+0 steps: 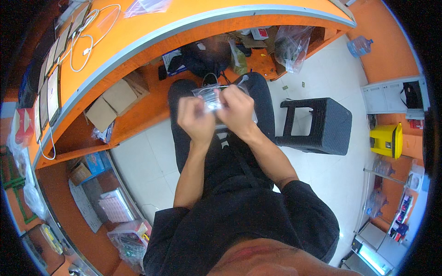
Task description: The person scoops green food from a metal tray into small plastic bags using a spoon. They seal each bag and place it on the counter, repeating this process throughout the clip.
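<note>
Over my lap, my left hand and my right hand both pinch a small clear plastic bag between them. The bag holds thin items that look metallic; blur hides what they are. A pale, rounded tip on a thin strip sticks out past the knuckles of my right hand. Beneath the hands, a flat object with a light edge rests across my thighs, mostly covered. The fingertips are partly hidden by the hands themselves.
An orange desk with a metal edge curves ahead, bearing several phones and a white cable. Cardboard boxes fill its shelf. To the right stand a black plastic stool and a yellow bin. A clear plastic box lies lower left.
</note>
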